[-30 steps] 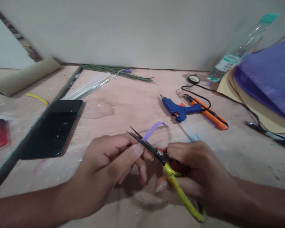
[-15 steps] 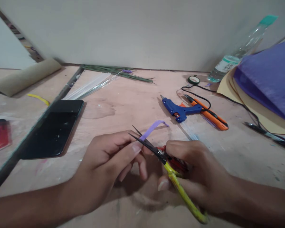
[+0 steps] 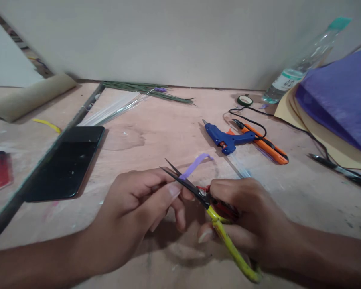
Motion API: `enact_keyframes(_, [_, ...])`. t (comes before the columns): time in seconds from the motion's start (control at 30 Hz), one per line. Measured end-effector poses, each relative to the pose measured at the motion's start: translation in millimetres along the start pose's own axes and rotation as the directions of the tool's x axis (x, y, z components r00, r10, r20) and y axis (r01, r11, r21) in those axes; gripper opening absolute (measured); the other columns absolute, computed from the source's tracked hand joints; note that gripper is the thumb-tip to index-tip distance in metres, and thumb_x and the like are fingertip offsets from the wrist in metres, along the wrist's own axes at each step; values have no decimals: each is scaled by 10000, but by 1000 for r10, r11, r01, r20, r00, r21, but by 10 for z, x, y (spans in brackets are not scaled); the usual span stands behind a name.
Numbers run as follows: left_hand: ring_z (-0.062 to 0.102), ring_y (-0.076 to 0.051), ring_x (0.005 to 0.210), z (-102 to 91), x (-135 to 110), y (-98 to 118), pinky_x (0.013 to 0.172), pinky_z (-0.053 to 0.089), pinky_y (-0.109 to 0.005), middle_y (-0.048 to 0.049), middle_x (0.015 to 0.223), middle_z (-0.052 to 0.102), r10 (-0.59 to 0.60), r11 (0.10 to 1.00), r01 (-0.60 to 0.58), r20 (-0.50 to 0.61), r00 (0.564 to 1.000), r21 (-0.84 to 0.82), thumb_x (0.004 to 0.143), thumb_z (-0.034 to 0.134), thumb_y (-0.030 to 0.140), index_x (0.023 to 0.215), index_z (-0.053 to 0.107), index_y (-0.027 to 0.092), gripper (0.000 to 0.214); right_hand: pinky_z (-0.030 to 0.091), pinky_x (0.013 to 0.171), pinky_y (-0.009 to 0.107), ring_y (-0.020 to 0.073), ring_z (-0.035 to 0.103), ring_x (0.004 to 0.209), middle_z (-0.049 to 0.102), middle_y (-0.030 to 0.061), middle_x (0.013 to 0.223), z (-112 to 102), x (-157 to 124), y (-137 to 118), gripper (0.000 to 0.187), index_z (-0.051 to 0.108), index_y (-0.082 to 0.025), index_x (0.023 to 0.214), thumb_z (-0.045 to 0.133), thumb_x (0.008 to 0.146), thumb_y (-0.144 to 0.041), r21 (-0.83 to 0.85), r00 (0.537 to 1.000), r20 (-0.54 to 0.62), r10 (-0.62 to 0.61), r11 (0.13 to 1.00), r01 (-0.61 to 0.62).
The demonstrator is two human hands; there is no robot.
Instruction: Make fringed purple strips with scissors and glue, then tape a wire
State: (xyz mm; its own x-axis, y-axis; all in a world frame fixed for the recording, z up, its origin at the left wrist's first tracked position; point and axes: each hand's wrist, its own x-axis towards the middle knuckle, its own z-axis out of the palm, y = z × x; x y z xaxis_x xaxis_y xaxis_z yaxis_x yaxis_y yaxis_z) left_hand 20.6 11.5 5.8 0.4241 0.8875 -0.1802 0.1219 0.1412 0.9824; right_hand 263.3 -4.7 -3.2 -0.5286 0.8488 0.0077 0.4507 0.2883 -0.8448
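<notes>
A narrow purple paper strip [image 3: 195,165] is pinched between the thumb and fingers of my left hand [image 3: 144,200], its free end curving up and to the right. My right hand [image 3: 246,212] grips a pair of scissors [image 3: 203,198] with black blades and yellow and red handles. The slightly parted blades cross the strip close to my left thumb tip, pointing up and left. The strip's lower end is hidden by my left fingers. Beyond my right hand lies a blue glue gun [image 3: 228,138].
An orange utility knife [image 3: 267,146], a green tape roll [image 3: 244,100] and a pen [image 3: 343,170] lie right, near a water bottle [image 3: 291,78] and purple sheets [image 3: 339,96]. A phone [image 3: 69,164] and cardboard tube [image 3: 33,98] lie left. Green stems [image 3: 138,88] rest along the wall.
The scissor blades have shifted very slightly left along with both hands. The strip stays in my left hand and the scissors in my right.
</notes>
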Motion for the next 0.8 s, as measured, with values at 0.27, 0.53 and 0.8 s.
enact_keyframes(0.27, [483, -84, 468, 15, -7, 31, 428, 370, -146, -39, 609, 756, -45, 999, 45, -7, 999, -17, 1007, 652, 340, 683, 755, 174, 379, 304, 560, 268, 93, 386, 586, 437, -52, 643, -3, -4, -1, 615, 428, -203, 666, 735, 998, -620, 7, 1000, -5, 18, 1000, -18])
enact_keyframes(0.53, [461, -82, 463, 24, 13, 49, 429, 366, -148, -16, 622, 763, -35, 998, 35, 3, 999, -42, 991, 666, 340, 716, 766, 189, 329, 277, 532, 252, 81, 356, 561, 414, -61, 612, 0, 15, -23, 632, 398, -201, 654, 709, 1017, -614, -23, 999, -33, -16, 1000, 15])
enact_keyframes(0.8, [469, -75, 467, 23, -10, 32, 438, 359, -144, -31, 643, 775, -23, 999, 22, -16, 1000, -42, 1014, 642, 346, 692, 748, 181, 377, 279, 537, 261, 90, 375, 576, 450, -54, 630, 8, 25, -57, 612, 449, -200, 673, 711, 992, -652, -27, 1000, -18, 17, 999, -17])
